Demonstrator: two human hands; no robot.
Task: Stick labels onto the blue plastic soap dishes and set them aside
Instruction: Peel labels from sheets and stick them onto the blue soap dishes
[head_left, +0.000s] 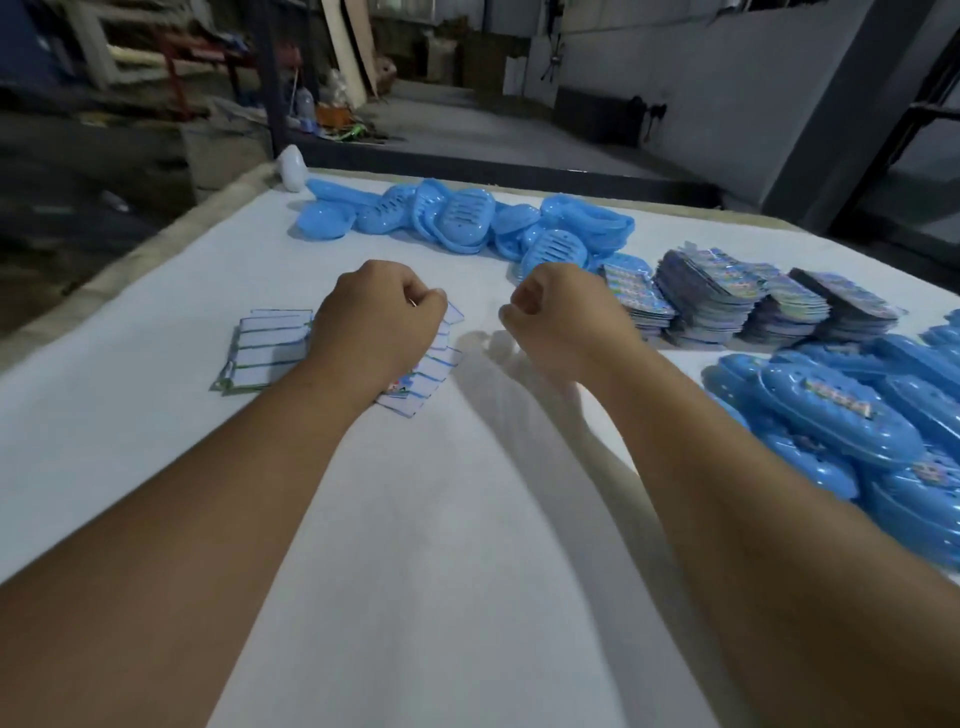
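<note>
Landmark: fanned label sheets (270, 353) on the desk (441, 545), left of centre. Left hand (379, 322) over their right part. Right hand (566, 322) just right of them. Unlabelled soap dishes (467, 218) behind. Label stacks (727, 301) to the right; labelled dishes (841, 415) further right, nearer.

left hand (382, 317) fisted over fanned label sheets (270, 348), right hand (563, 317) curled, blue soap dishes (462, 218) beyond

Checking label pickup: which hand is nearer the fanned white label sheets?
Left. The left hand is over the fanned white label sheets; the right hand is off to their right.
</note>
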